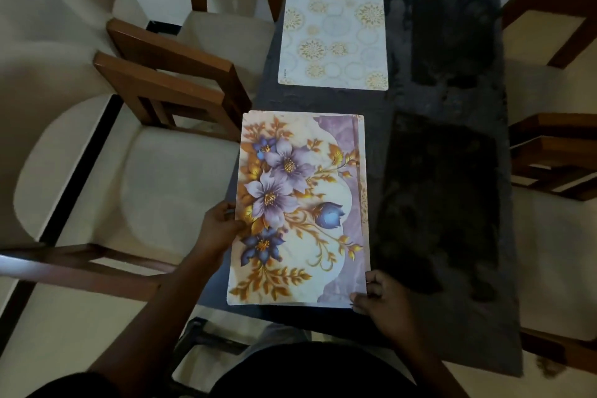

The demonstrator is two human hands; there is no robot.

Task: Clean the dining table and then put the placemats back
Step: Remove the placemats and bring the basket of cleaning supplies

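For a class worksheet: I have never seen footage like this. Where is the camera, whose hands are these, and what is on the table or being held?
There is no machine here. A single camera sits on a person's head and looks forward and down, so their arms enter from the bottom. The left hand pinches the left edge of a flowered placemat, and the right hand pinches its near right corner. Extra edges along its right side suggest it tops a small stack. It sits over the near part of the dark table. Farther off, a pale placemat with gold circles lies flat. Wooden chairs stand along both sides.
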